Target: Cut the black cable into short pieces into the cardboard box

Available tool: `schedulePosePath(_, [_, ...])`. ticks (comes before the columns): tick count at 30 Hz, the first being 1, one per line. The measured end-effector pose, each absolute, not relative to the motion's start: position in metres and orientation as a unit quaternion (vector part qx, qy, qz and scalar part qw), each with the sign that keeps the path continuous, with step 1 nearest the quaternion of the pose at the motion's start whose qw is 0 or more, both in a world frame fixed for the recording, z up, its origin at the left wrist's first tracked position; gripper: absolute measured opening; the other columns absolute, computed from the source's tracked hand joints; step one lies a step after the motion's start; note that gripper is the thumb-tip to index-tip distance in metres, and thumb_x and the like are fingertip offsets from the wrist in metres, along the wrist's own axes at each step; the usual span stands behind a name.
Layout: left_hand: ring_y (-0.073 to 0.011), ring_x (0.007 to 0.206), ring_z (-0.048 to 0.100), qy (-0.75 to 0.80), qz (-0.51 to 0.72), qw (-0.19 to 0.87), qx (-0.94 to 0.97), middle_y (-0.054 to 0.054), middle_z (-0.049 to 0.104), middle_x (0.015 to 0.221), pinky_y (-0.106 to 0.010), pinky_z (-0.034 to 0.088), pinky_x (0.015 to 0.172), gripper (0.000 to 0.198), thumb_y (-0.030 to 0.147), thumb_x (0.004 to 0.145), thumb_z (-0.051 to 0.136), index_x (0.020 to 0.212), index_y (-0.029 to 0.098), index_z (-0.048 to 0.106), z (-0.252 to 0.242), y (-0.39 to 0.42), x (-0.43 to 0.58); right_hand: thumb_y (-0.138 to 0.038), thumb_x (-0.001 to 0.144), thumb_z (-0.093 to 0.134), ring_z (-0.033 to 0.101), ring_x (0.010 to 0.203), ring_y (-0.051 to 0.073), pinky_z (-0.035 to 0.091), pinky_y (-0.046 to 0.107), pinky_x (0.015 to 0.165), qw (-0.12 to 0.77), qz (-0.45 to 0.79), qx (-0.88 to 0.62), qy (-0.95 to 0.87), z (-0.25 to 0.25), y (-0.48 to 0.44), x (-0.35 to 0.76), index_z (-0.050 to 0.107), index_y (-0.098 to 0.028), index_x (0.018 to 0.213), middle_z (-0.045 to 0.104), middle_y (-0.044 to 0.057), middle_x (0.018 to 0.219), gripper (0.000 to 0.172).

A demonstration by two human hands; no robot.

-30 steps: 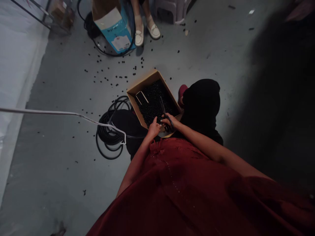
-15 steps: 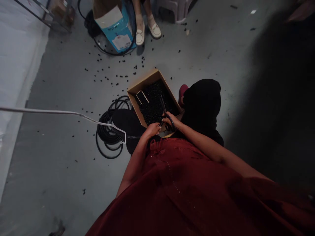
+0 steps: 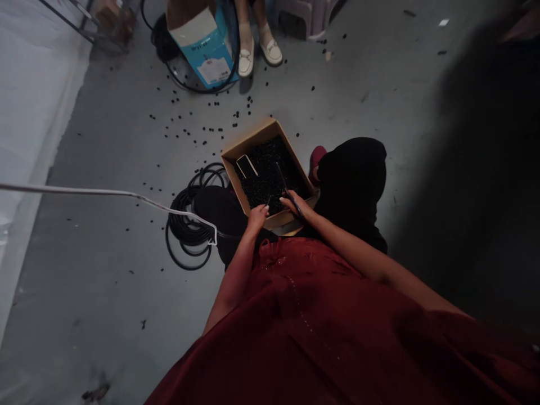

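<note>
An open cardboard box (image 3: 248, 138) sits on the floor between my knees, filled with several small black pieces (image 3: 265, 180). My right hand (image 3: 293, 203) is closed round the handles of black scissors (image 3: 283, 183), whose blades point up over the box. My left hand (image 3: 257, 215) sits at the box's near edge, fingers pinched on the end of a thin black tube that leads back to the coil. A dark phone-like object (image 3: 246, 166) lies in the box's far left corner.
A coil of black tubing (image 3: 188, 230) lies left of the box. Small black pieces (image 3: 198, 126) are scattered over the grey floor. Another person's feet in white shoes (image 3: 258, 55) stand beside a blue and white box (image 3: 202, 42). A white cable (image 3: 105, 194) crosses the left.
My left hand has moved slightly away from my right and down to the box's near edge. The scissors have shifted a little to the right. The view has tilted slightly.
</note>
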State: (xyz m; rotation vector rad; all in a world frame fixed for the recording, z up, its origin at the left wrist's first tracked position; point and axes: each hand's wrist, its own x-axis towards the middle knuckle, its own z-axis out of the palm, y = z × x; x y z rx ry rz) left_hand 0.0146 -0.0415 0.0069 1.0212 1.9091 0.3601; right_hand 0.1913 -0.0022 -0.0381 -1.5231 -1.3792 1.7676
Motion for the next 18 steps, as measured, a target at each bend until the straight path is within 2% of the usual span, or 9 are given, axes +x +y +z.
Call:
schedulePosePath(4, [-0.011,0.064,0.056,0.801,0.153,0.393,0.424,-0.004,0.069,0.083,-0.021,0.041,0.06,0.034,0.033,0.092,0.046,0.108,0.014,0.069,0.007,-0.039,0.009,-0.055,0.085,0.059,0.064,0.096,0.025,0.047,0.031,0.082,0.099,0.589,-0.523,-0.607,-0.027,-0.008,0.19,0.053,-0.018,0.126,0.068,0.01,0.107,0.056])
schedulePosePath(8, [-0.0138,0.073,0.062,0.814,0.133,0.356,0.438,-0.005,0.072,0.089,-0.022,0.044,0.066,0.035,0.032,0.093,0.046,0.112,0.014,0.069,0.007,-0.038,0.006,-0.062,0.084,0.058,0.063,0.105,0.03,0.046,0.032,0.084,0.005,0.555,-0.506,-0.66,-0.016,-0.012,0.191,0.054,-0.019,0.128,0.069,0.014,0.113,0.062])
schedulePosePath(12, [-0.0161,0.078,0.064,0.811,0.112,0.346,0.458,-0.007,0.073,0.092,-0.024,0.045,0.071,0.035,0.029,0.094,0.046,0.115,0.013,0.068,0.009,-0.038,0.007,-0.066,0.084,0.055,0.063,0.108,0.032,0.046,0.032,0.084,-0.028,0.554,-0.486,-0.675,-0.01,-0.012,0.193,0.052,-0.018,0.131,0.067,0.016,0.119,0.067])
schedulePosePath(18, [-0.018,0.088,0.064,0.791,0.076,0.311,0.522,-0.009,0.073,0.096,-0.024,0.044,0.079,0.032,0.025,0.095,0.044,0.109,0.013,0.071,0.015,-0.041,0.011,-0.069,0.084,0.052,0.063,0.109,0.033,0.046,0.033,0.083,-0.063,0.542,-0.478,-0.688,-0.008,-0.013,0.191,0.052,-0.017,0.131,0.067,0.016,0.119,0.07])
